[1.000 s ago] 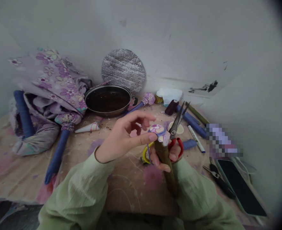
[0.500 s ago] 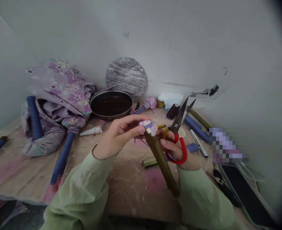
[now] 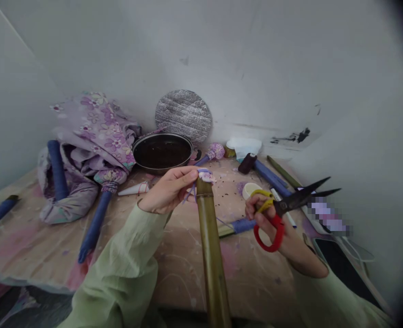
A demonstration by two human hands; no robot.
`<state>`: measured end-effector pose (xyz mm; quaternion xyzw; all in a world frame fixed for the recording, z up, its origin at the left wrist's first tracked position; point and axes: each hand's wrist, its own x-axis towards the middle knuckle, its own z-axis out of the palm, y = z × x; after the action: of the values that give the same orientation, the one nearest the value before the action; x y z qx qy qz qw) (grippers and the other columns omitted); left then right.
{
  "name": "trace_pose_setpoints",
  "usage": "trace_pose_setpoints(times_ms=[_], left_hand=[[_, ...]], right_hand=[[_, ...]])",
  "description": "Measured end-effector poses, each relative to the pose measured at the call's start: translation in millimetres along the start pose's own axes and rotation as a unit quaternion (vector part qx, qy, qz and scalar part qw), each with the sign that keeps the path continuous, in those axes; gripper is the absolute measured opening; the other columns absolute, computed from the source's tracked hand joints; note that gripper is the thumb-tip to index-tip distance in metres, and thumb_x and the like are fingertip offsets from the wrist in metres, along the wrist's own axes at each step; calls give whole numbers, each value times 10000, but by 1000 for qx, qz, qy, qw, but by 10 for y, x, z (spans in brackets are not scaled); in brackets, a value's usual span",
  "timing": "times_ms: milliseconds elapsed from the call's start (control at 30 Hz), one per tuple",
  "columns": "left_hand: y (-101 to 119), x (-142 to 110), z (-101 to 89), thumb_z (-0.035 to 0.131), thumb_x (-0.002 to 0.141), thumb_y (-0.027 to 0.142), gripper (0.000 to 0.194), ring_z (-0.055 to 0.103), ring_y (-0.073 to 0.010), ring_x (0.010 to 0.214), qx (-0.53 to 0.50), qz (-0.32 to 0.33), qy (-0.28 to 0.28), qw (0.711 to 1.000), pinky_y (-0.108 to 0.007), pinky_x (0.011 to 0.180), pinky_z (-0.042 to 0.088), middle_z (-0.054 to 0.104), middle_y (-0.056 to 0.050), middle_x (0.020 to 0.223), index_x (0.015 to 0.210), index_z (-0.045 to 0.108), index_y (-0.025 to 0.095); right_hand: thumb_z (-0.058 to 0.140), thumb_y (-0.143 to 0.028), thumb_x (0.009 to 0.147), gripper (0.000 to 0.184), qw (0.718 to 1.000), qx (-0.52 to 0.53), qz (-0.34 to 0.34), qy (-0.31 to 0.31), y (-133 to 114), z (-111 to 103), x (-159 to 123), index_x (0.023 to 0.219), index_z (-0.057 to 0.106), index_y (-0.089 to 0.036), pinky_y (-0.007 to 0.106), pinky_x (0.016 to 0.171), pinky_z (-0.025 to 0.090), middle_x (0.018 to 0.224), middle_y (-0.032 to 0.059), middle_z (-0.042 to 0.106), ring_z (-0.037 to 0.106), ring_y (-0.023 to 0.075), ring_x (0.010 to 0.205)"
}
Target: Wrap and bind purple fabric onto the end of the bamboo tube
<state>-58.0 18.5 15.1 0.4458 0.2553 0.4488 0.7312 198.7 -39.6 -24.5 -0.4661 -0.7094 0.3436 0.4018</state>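
My left hand (image 3: pixel 169 190) is closed around the upper end of a greenish-brown bamboo tube (image 3: pixel 210 237), which slants down toward me. A bit of floral cloth (image 3: pixel 206 176) plugs or covers that end, with a purple strip running over it and thin ends hanging by my fingers. My right hand (image 3: pixel 265 218), apart from the tube, grips scissors (image 3: pixel 292 202) with one red and one yellow handle loop. Their dark blades point to the right, parted. Below them lies a piece of bamboo partly wrapped in blue cloth (image 3: pixel 244 225).
Behind stand a dark pan (image 3: pixel 162 152) and a silvery round mat (image 3: pixel 183 114). Floral fabric (image 3: pixel 102 127) is heaped at left near a blue-wrapped stick with a padded head (image 3: pixel 97 218). A dark thread spool (image 3: pixel 247 163) and a phone (image 3: pixel 345 269) are to the right.
My right hand has drawn away to the right with the scissors, whose blades now point sideways. The tube has swung more upright, its lower end nearer me, still in my left hand.
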Motion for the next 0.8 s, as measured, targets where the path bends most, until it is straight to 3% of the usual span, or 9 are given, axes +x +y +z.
trace_pose_setpoints(times_ms=[100, 167, 233, 333, 400, 500, 633, 800], left_hand=[[-19, 18, -2, 705, 723, 315, 282, 608, -84, 619, -13, -4, -11, 1000, -146, 531, 492, 680, -33, 732, 932, 709, 127], [-34, 32, -3, 700, 728, 312, 269, 590, -74, 583, -19, -18, -22, 999, -135, 486, 474, 674, -29, 723, 924, 707, 127], [-51, 51, -13, 685, 744, 300, 239, 582, -72, 577, -18, -30, -27, 999, -134, 471, 469, 673, -35, 737, 900, 707, 121], [-75, 86, -39, 650, 776, 266, 185, 597, -83, 637, -19, -27, -20, 999, -143, 528, 491, 676, -53, 778, 833, 706, 99], [-87, 105, -54, 623, 796, 237, 169, 606, -87, 664, -24, -30, -14, 999, -145, 567, 502, 676, -59, 794, 820, 704, 90], [-98, 116, -58, 564, 835, 206, 179, 616, -84, 663, -41, -40, -22, 998, -136, 572, 509, 677, -60, 799, 840, 698, 86], [-112, 121, -30, 496, 876, 189, 229, 633, -85, 624, -70, -68, -56, 994, -122, 517, 509, 680, -63, 758, 835, 692, 77], [-147, 139, 13, 482, 888, 189, 232, 661, -104, 597, -110, -106, -92, 984, -136, 481, 524, 693, -72, 757, 858, 679, 70]], right_hand=[[458, -381, 874, 160, 993, -97, 59, -39, 28, -54, -58, 905, 494, -228, 306, 606, 450, 734, 12, 530, 524, 164, 649], [541, -409, 818, 210, 972, -196, 110, -66, 78, -106, -106, 864, 534, -205, 312, 585, 451, 684, 17, 566, 550, 178, 618], [612, -432, 753, 298, 964, -224, 117, -81, 130, -145, -168, 916, 552, -189, 309, 576, 467, 703, 28, 599, 578, 191, 627], [571, -416, 784, 437, 973, -192, 96, -85, 174, -179, -260, 1136, 484, -173, 283, 542, 480, 723, 21, 601, 575, 167, 590], [571, -413, 780, 492, 971, -223, 70, -43, 182, -196, -304, 1188, 446, -168, 295, 561, 493, 765, 37, 605, 582, 172, 607], [644, -426, 703, 575, 948, -316, 13, 22, 171, -218, -337, 1174, 444, -163, 352, 650, 513, 912, 105, 604, 608, 234, 761], [662, -462, 667, 698, 916, -397, -44, 45, 89, -225, -335, 1214, 391, -121, 436, 757, 508, 1091, 197, 536, 567, 322, 959], [559, -455, 753, 630, 872, -465, -140, 70, -28, -206, -210, 1207, 395, -49, 479, 749, 499, 994, 217, 546, 561, 357, 948]])
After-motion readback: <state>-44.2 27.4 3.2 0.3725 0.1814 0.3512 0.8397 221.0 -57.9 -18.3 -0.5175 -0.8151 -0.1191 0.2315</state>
